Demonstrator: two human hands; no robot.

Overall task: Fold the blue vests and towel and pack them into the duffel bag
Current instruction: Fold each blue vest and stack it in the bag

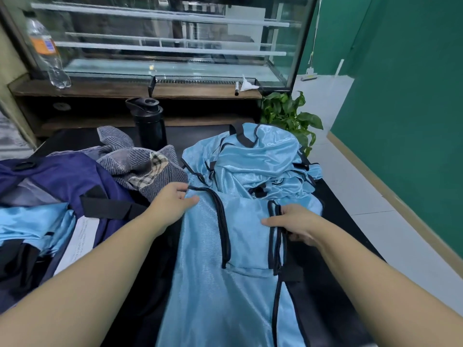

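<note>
Shop: glass display case (162, 41), counter (135, 91).
</note>
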